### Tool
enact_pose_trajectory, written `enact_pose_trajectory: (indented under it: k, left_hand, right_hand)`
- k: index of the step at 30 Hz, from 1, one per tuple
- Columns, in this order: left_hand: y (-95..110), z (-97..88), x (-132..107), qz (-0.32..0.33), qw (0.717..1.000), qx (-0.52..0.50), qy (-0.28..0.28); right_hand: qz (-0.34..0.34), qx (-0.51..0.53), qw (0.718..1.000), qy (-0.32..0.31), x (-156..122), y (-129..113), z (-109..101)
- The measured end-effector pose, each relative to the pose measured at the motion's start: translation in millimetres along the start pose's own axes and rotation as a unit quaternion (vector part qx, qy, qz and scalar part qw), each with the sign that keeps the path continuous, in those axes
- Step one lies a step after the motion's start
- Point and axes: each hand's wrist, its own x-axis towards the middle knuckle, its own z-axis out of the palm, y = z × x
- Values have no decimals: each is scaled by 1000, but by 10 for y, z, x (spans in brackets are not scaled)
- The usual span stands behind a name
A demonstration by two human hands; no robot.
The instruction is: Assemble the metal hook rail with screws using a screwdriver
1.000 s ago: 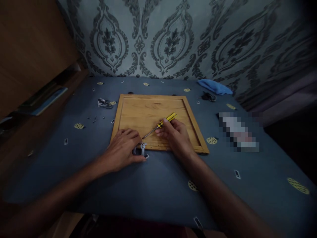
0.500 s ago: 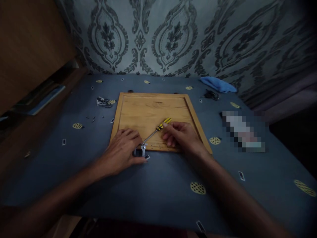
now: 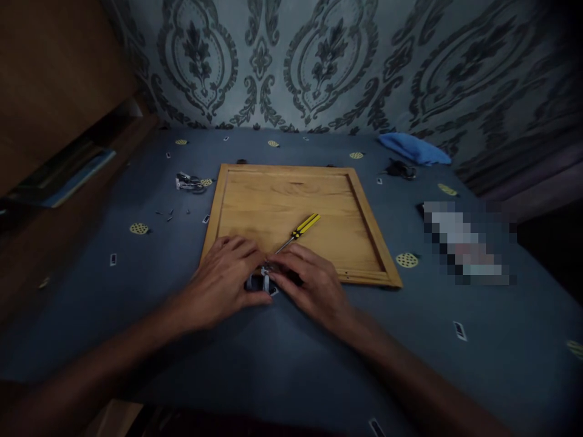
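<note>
A framed wooden panel (image 3: 291, 200) lies flat on the table. At its near edge, left of the middle, sits a metal hinge (image 3: 265, 283). My left hand (image 3: 230, 270) is closed around the hinge, fingers on the panel and thumb below its edge. A screwdriver (image 3: 306, 226) with a yellow and black handle slants over the panel, its tip down by the hinge. My right hand (image 3: 314, 285) is closed, thumb and fingertips pinched at the hinge beside the screwdriver's tip. Whatever those fingertips hold is hidden.
Another hinge (image 3: 190, 182) lies left of the panel, with several small screws (image 3: 170, 215) in front of it. A blue cloth (image 3: 414, 149) and a dark object (image 3: 401, 170) lie at the back right. A blurred-out item (image 3: 464, 243) is at the right.
My right hand has left the screwdriver's handle and moved down and left to the hinge. The screwdriver stays slanted there. My left hand keeps its place.
</note>
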Motion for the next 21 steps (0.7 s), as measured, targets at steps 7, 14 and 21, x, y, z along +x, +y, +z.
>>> enact_pose_trajectory:
  k: [7, 14, 21]
  left_hand:
    - [-2, -5, -5, 2, 1000, -6, 1]
    - [1, -4, 1, -4, 1000, -5, -4]
    - [1, -15, 5, -9, 1000, -4, -15]
  right_hand:
    - [2, 12, 1000, 5, 2, 14, 33]
    - [2, 14, 1000, 9, 3, 33, 57]
    - [-1, 53, 999, 12, -29, 34, -21]
